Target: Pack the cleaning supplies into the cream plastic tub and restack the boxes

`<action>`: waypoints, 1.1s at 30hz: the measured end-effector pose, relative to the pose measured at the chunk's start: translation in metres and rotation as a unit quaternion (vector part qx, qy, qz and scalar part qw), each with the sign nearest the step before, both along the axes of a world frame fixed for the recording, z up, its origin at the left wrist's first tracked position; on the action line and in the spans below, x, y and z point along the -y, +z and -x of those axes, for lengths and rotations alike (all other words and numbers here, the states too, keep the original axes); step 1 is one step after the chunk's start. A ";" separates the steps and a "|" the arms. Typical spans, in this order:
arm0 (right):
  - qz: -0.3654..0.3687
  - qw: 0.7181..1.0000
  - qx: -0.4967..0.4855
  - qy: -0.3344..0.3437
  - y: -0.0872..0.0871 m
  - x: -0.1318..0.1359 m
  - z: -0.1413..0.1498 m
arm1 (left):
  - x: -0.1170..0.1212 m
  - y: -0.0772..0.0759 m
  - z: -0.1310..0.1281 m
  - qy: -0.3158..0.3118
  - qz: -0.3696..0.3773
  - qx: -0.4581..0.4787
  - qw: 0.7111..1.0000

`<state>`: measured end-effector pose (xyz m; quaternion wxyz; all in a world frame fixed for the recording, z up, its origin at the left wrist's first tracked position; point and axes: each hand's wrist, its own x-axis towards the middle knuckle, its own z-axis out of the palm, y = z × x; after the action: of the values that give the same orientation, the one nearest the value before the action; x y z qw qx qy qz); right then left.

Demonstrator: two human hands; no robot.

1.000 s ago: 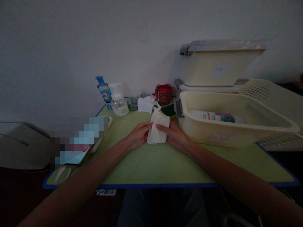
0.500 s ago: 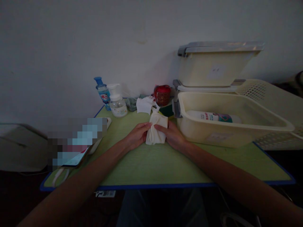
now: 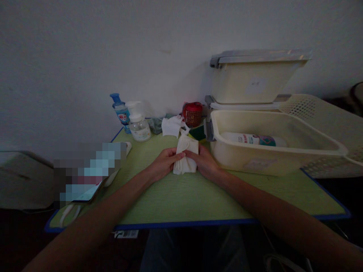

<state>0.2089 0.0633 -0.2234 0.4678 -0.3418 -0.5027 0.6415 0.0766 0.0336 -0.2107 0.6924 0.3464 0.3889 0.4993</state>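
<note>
A folded, creased white cloth (image 3: pixel 186 148) is held between both hands above the middle of the green table. My left hand (image 3: pixel 165 162) is closed on its left side, thumb across the front. From the right, my right hand (image 3: pixel 206 161) grips it with the thumb pressed on the front, close to the left thumb. The fingers behind the cloth are hidden. Just beyond it lie another white cloth item (image 3: pixel 171 126) and a green-and-yellow sponge (image 3: pixel 198 133).
A cream bin (image 3: pixel 244 160) holding a white bottle (image 3: pixel 253 139) stands right, before a lidded box (image 3: pixel 241 83) and a perforated basket (image 3: pixel 334 121). At the back are a blue bottle (image 3: pixel 121 115), pump bottle (image 3: pixel 140 130) and red container (image 3: pixel 193 114). A blurred-out device (image 3: pixel 87 192) leans left.
My left thumb has moved right, close to the right thumb over the cloth. The cloth's loose upper end has folded down onto its front. The view has shifted slightly.
</note>
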 end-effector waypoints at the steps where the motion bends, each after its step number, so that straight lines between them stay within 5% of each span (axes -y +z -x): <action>1: -0.002 1.000 0.000 -0.002 -0.001 0.000 0.000 | 0.000 0.000 0.000 0.005 0.001 -0.003 1.000; 13: -0.012 1.000 -0.004 0.019 -0.001 -0.001 0.001 | -0.010 0.003 0.018 -0.027 -0.020 -0.098 0.995; 22: 0.042 0.997 -0.037 0.062 0.001 -0.004 -0.003 | -0.016 -0.003 0.029 0.002 -0.056 -0.075 0.996; 33: -0.004 0.999 0.019 0.028 0.000 -0.004 -0.004 | -0.024 -0.005 0.048 -0.063 -0.052 -0.125 0.989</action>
<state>0.2129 0.0670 -0.2235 0.4416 -0.3374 -0.5235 0.6459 0.0286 0.0581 -0.2157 0.6495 0.4657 0.4231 0.4269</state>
